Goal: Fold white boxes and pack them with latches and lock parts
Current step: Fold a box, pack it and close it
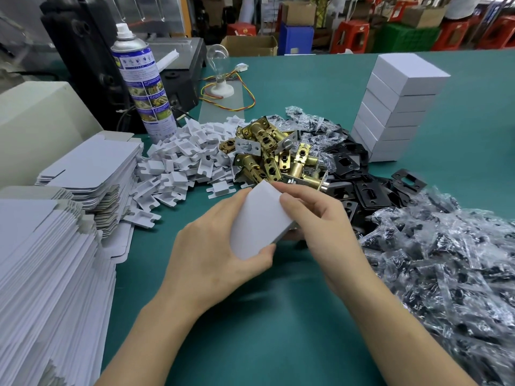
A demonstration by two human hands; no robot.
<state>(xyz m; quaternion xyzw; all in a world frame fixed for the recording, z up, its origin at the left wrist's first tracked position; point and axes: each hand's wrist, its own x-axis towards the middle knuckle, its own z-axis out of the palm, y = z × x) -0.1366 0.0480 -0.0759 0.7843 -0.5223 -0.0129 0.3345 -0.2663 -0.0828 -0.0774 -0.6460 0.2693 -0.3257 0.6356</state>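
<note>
No words or numbers can be read here. The tall spray can (140,84) has a blue and white label with small pictures and tiny print, but the print is too small and blurry to read.

held box (259,218): smooth matt white card
latches (267,151): glossy brass-coloured metal
black plates (362,188): black metal, slight sheen
bags (446,268): clear, crinkled, glossy plastic
table mat (250,330): smooth matt green
spray can (145,87): shiny metal, printed label
</note>
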